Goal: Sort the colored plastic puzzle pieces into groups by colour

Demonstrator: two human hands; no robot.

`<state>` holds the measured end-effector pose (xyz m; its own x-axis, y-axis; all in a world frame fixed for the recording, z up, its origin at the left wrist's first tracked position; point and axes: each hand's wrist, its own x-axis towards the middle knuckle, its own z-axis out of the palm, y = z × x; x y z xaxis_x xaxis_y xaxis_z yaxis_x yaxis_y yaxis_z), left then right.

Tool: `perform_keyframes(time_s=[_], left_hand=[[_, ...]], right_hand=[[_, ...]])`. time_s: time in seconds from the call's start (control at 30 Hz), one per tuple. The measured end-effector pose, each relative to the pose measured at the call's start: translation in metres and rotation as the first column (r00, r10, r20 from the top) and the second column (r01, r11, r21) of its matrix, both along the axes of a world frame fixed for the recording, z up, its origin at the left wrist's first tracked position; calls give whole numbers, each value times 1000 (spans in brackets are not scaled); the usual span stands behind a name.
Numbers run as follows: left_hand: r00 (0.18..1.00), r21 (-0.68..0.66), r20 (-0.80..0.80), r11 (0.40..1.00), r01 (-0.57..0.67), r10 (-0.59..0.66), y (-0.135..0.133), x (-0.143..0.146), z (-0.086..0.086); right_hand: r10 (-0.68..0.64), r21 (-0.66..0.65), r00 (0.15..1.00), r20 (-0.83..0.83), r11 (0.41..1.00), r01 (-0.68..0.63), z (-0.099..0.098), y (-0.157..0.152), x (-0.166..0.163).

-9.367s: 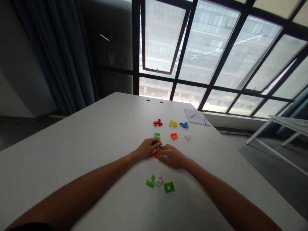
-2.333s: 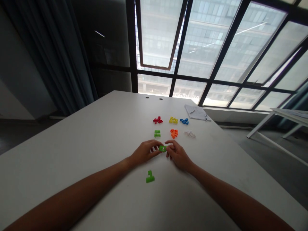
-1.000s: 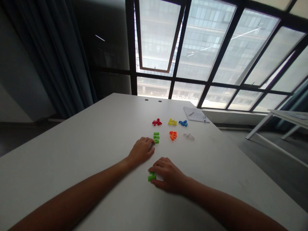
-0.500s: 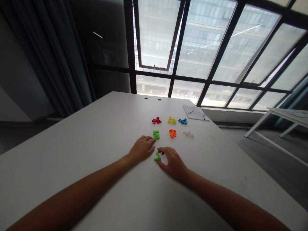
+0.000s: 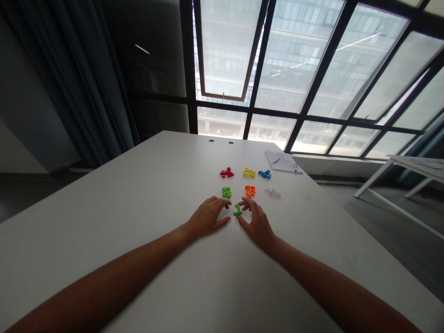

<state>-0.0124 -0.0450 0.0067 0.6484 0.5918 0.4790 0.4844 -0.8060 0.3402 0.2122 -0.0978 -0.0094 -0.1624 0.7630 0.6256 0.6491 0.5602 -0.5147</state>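
A small green plastic piece (image 5: 237, 210), with a bar and an upright stem, is between the thumb and fingers of my right hand (image 5: 257, 225), just above or on the white table. My left hand (image 5: 207, 217) is to the left of that piece, thumb and fingers apart with nothing between them. Beyond its fingertips lies a small pile of green pieces (image 5: 226, 192). An orange pile (image 5: 250, 191) sits past my right fingers, with white or clear pieces (image 5: 273, 192) to its right.
Farther back on the white table (image 5: 166, 185) lie red pieces (image 5: 227, 173), yellow pieces (image 5: 249, 172) and blue pieces (image 5: 265, 174). Papers (image 5: 284, 162) with pens rest near the right edge. Windows rise behind, and another table (image 5: 412, 165) stands at the right.
My right hand has moved the green piece forward and to the right, away from me. My left hand's thumb and fingers have spread apart near it.
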Motion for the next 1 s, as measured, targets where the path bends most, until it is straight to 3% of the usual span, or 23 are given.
perform_keyframes(time_s=[0.57, 0.77, 1.0], left_hand=[[997, 56, 35, 996, 73, -75, -4, 1, 2], [999, 7, 0, 999, 42, -42, 3, -1, 0], [967, -149, -17, 956, -252, 253, 22, -7, -13]], right_hand=[[-44, 60, 997, 57, 997, 40, -1, 0, 2], [-19, -45, 988, 153, 999, 26, -3, 3, 3], [6, -191, 938, 347, 979, 64, -1, 1, 0]])
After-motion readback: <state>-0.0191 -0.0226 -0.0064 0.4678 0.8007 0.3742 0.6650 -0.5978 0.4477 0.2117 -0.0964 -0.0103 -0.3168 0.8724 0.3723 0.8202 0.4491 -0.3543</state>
